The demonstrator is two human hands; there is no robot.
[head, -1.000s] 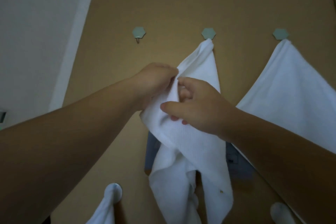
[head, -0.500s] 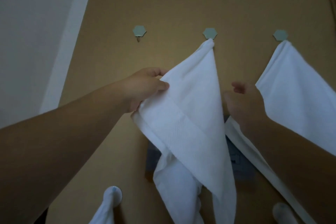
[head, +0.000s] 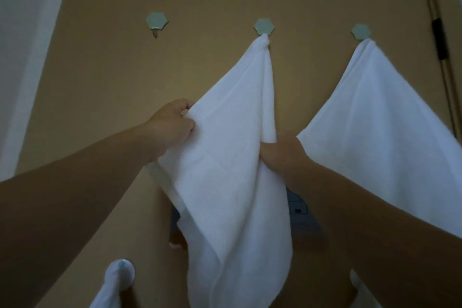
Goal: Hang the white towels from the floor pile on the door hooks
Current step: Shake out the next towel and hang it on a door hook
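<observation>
Left hook (head: 156, 21): a small green six-sided hook on the brown door (head: 100, 77). Nothing hangs on it.
Low hook (head: 121, 273): near the bottom left, with a bit of white cloth hanging from it.
Left hand (head: 172, 127): its fingers and thumb pinch the left edge of the middle towel and hold it out to the side.
Middle towel (head: 232, 157): white, its top corner is caught on the middle hook (head: 263, 26). It hangs down the door between the two hands.
Right hand (head: 280, 155): it grips the right edge of the middle towel. The fingers are hidden behind the cloth.
Right towel (head: 375, 120): white, it hangs from the right hook (head: 360, 31), just beside the right arm.
</observation>
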